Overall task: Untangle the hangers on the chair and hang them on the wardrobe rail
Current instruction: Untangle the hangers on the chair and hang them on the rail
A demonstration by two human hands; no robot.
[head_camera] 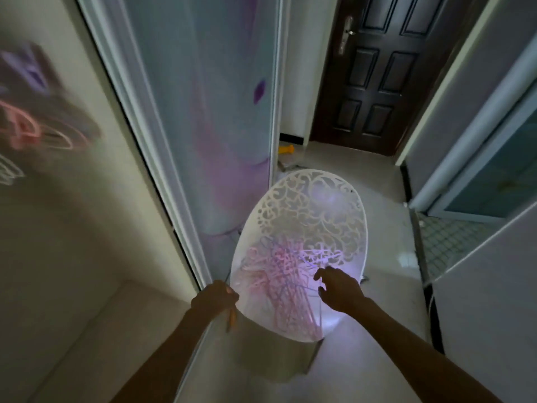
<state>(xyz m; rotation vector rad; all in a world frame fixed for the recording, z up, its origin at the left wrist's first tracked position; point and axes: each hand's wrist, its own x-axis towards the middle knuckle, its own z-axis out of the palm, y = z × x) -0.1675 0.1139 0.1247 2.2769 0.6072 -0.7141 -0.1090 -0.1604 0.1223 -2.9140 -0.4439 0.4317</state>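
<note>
- Below me, a tangle of pink hangers (286, 282) lay on the white chair (302, 216).
- My left hand (216, 299) gripped the chair's near-left rim.
- My right hand (338, 287) hovered over the pile, fingers loosely spread, holding nothing.

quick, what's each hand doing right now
Left hand: grips the chair at its seat edge.
Right hand: open, fingers loosely curled above the hangers, holding nothing.

One chair (305, 216), one tangled hanger pile (284, 283) too blurred to count, two hands.
</note>
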